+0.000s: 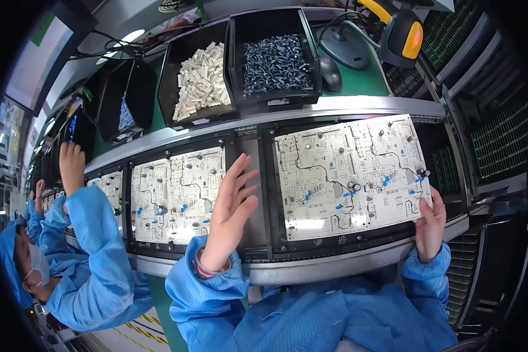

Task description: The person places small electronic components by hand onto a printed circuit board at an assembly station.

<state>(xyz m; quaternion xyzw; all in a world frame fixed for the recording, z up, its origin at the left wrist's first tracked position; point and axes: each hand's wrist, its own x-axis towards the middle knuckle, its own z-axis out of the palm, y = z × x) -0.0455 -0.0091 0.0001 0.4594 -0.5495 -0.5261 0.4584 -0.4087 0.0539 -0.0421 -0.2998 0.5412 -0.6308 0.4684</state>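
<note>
A white circuit board with blue and black components lies over a black carrier frame in front of me. It sits askew, its right side reaching past the frame. My right hand pinches the board's lower right corner, thumb on top. To the left of this board my left hand hovers with its fingers spread and nothing in it. Just beyond that hand, a second populated circuit board rests in its own frame on the line.
Black bins of white parts and dark blue parts stand behind the metal rail. A mouse and a yellow-black scanner are at back right. On the left, a co-worker in blue reaches toward another bin.
</note>
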